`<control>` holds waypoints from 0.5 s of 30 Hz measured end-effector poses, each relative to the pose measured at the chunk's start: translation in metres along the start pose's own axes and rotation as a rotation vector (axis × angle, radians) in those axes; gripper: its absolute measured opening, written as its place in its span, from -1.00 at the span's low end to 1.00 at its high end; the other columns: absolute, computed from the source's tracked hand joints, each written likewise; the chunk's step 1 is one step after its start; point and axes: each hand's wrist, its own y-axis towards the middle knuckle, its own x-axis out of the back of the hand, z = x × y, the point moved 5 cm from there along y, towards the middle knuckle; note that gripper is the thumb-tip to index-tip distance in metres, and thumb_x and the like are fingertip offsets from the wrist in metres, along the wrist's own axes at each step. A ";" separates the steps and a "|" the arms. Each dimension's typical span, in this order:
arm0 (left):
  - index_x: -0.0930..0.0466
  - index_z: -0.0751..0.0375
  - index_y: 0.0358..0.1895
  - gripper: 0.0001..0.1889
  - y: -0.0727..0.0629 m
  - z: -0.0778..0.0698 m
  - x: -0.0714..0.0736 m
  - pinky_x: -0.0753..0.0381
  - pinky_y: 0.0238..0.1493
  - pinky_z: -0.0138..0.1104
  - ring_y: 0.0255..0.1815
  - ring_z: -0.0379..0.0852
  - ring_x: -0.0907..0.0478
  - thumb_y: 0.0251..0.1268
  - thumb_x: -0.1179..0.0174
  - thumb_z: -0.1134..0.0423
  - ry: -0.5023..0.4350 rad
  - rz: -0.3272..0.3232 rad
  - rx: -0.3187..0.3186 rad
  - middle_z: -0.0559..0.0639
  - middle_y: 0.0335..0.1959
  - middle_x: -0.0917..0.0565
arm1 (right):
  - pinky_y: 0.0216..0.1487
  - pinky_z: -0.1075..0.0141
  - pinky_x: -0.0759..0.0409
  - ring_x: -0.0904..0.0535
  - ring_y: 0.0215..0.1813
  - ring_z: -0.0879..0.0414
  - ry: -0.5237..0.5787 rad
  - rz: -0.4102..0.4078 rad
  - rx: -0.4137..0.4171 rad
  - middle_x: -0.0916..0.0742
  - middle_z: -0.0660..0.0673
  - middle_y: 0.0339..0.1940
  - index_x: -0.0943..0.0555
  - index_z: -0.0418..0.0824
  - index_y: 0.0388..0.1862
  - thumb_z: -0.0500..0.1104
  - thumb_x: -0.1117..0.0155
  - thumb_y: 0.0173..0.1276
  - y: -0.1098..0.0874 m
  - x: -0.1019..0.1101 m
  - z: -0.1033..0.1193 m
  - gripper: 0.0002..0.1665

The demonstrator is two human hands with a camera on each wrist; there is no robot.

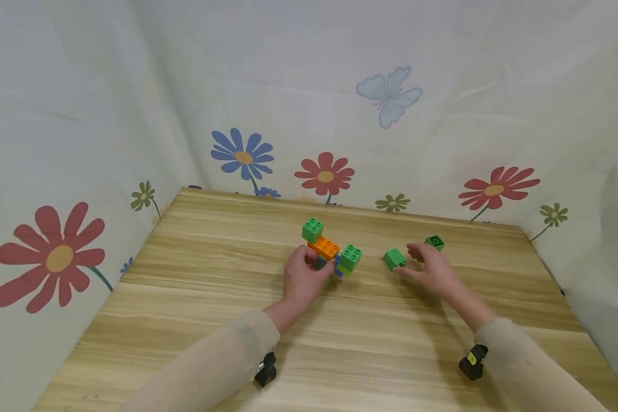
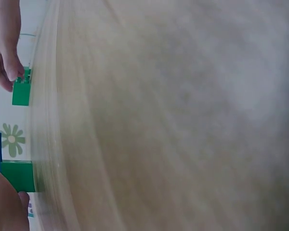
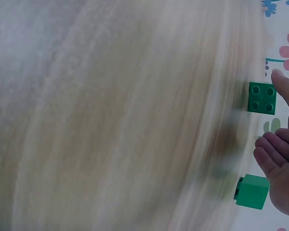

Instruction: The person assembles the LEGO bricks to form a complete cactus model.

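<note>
My left hand (image 1: pixel 305 274) grips a built piece of toy building bricks over the table. Across its middle runs an orange brick (image 1: pixel 325 247), with a green brick (image 1: pixel 312 230) at the far left end and another green brick (image 1: pixel 351 258) at the right end. Blue and lime bricks show lower down, partly covered by the fingers. My right hand (image 1: pixel 435 273) reaches around a loose green brick (image 1: pixel 394 259), its thumb right at the studded side, fingers extended. In the right wrist view this brick (image 3: pixel 262 98) turns its four studs toward the camera, beside the thumb.
A second loose green brick (image 1: pixel 435 242) lies just behind the right hand, its hollow underside showing. The wooden table (image 1: pixel 340 343) ends at the back against a flower-printed cloth (image 1: pixel 268 86), which also hangs at both sides.
</note>
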 end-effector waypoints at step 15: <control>-0.54 0.32 -0.16 -0.63 0.002 0.004 -0.001 -0.77 0.06 -0.14 -0.04 0.04 -0.64 0.27 -0.55 0.20 0.013 -0.002 -0.018 0.13 -0.13 -0.65 | 0.20 -0.20 -0.66 -0.67 0.17 -0.29 -0.027 -0.047 0.021 -0.70 -0.43 0.14 -0.52 -0.51 0.33 -0.01 -0.61 0.36 0.007 -0.015 -0.003 -0.20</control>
